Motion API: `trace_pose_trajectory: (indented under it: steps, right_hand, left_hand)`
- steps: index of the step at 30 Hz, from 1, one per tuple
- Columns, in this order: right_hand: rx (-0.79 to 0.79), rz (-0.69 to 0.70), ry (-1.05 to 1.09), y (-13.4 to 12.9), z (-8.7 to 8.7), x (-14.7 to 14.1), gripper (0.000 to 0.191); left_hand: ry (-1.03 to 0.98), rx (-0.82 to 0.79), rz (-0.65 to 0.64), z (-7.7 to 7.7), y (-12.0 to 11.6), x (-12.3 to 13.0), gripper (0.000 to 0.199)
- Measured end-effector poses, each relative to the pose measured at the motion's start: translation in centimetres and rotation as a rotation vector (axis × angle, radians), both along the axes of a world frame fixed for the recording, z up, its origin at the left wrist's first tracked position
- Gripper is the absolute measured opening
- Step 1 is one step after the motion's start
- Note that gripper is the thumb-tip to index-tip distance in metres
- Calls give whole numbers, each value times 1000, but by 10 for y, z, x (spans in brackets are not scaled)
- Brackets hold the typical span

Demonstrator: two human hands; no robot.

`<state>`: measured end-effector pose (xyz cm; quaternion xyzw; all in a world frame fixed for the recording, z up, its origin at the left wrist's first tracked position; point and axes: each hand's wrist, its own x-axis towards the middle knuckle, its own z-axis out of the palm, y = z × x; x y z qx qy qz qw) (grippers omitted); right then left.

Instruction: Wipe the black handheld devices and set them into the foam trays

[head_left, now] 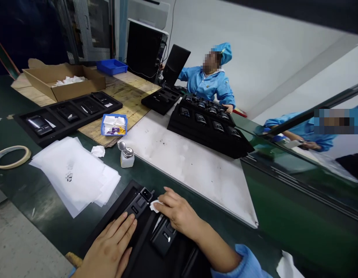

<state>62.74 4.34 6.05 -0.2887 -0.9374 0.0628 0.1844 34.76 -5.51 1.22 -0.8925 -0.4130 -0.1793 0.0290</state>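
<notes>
The black device (pixel 138 204) lies in the foam tray (pixel 129 189) at the worktop's (pixel 138 166) near edge; the left hand (pixel 111 243) presses flat on it, while the right hand (pixel 179 210) pinches a white wipe (pixel 155 205) beside its upper end.

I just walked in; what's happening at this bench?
Someone's left hand rests on a black handheld device in a black tray; the right hand holds a crumpled white wipe near its top end. A second device lies alongside. Beyond, a person in blue is behind more loaded trays.
</notes>
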Motion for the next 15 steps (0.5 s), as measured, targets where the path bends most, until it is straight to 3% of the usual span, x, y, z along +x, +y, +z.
trace_pose_trajectory:
  steps: [4,7,10,15]
  right_hand:
    - [67,-433,169,-46,5,41,43]
    - [100,-663,231,-85,-4,51,41]
    - [155,-688,175,-97,-20,34,40]
    - [197,-622,-3,-80,-33,14,38]
  left_hand:
    - [-69,-9,-15,-1,-6,1,55]
    - [-129,19,-136,-3,-13,19,52]
    - [-87,10,-293,-6,-18,48,57]
    - [0,-7,-285,-14,-22,70,66]
